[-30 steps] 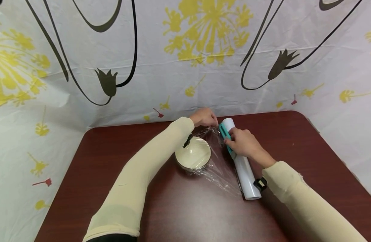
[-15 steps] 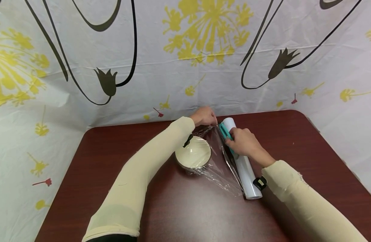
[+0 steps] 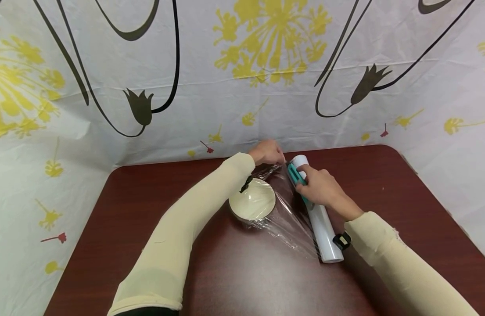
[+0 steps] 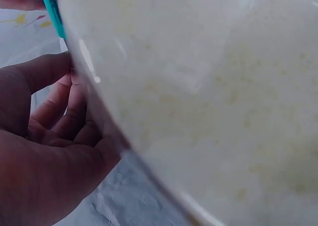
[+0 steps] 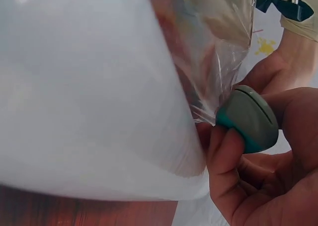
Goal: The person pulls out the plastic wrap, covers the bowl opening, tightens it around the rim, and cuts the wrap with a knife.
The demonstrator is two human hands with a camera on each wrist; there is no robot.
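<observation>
My left hand (image 3: 267, 152) reaches past the bowl (image 3: 252, 202) and pinches the far corner of a clear sheet of cling film (image 3: 287, 221). The film lies over the cream-coloured bowl and runs right to the white cling film roll (image 3: 325, 235). My right hand (image 3: 322, 186) holds a teal and grey utility knife (image 3: 295, 174) along the roll's left side, near its far end. In the right wrist view, the knife's slotted grey end (image 5: 251, 119) shows between thumb and fingers, right beside the gathered film. Its blade is not visible.
Everything rests on a dark red-brown table (image 3: 234, 281), set against a white patterned cloth (image 3: 195, 109) behind its far edge. A black band (image 3: 342, 240) sits at my right wrist, close beside the roll.
My right hand and the knife have shifted slightly toward me, and the roll's near end a little too. The film fold raised beside the roll half a second ago lies flatter. My left hand keeps its place.
</observation>
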